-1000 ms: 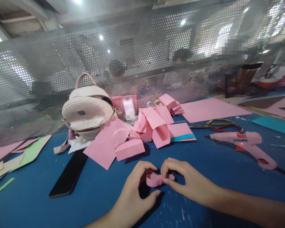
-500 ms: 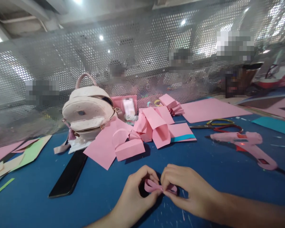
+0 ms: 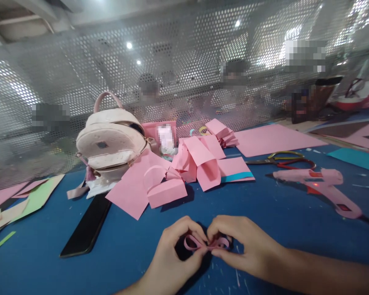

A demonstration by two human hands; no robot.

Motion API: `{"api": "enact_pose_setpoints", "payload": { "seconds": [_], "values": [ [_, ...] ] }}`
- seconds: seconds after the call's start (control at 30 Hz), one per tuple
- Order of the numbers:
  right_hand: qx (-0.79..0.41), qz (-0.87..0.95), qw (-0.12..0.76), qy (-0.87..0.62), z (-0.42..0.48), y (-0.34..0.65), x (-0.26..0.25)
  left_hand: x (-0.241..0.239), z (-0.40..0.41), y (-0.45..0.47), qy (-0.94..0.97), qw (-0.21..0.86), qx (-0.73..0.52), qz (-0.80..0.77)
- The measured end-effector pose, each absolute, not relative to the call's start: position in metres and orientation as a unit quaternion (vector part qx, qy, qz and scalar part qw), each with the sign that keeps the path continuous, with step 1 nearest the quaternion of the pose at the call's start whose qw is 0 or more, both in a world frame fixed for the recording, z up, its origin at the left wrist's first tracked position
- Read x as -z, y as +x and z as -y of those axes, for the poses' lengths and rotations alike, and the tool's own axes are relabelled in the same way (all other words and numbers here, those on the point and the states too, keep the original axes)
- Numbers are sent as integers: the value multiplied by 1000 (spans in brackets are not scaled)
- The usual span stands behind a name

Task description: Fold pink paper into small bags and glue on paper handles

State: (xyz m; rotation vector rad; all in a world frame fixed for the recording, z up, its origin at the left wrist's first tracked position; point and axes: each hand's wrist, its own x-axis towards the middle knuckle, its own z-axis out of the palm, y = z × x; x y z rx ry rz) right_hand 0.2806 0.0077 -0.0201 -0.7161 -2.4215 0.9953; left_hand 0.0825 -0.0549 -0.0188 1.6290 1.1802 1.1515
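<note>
Between my hands is a small pink paper bow (image 3: 191, 242), a strip looped to both sides and pinched at its middle. The thumb and fingertips of my left hand (image 3: 178, 250) press on the left side of that middle. My right hand (image 3: 242, 246) pinches the right side, its fingers partly hiding the right loop. Both hands are low over the blue table (image 3: 126, 262). Beyond them stands a small folded pink paper piece with a curved strip handle (image 3: 167, 192). A pink glue gun (image 3: 321, 182) with a lit red light lies to the right.
Scissors (image 3: 283, 160) lie behind the glue gun. A black phone (image 3: 86, 227) rests at left, near a pale pink backpack (image 3: 110, 139). Folded pink papers (image 3: 199, 159) are heaped mid-table, and green and pink sheets (image 3: 38, 200) lie far left. A perforated metal screen (image 3: 184, 53) stands behind.
The bow's left loop now looks narrower and more rounded, and more of the right loop shows. My fingers have shifted slightly at its middle; both hands keep their pinch.
</note>
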Motion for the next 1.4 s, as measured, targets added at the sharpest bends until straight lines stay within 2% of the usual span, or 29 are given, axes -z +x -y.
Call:
{"api": "enact_pose_setpoints", "payload": {
  "seconds": [0.17,0.5,0.8,1.13,1.4],
  "values": [
    [-415,838,203,-291,-16,277,22,22,51,83,587,466,-456,-479],
    [-483,799,198,-299,-15,275,20,21,48,84,552,511,-478,-454],
    [-471,806,167,-317,-13,272,17,25,49,85,520,543,-486,-445],
    [-498,763,219,-350,-15,276,12,27,46,81,470,578,-500,-442],
    [-494,765,224,-346,-17,276,13,28,46,77,445,595,-493,-452]
  ]
}}
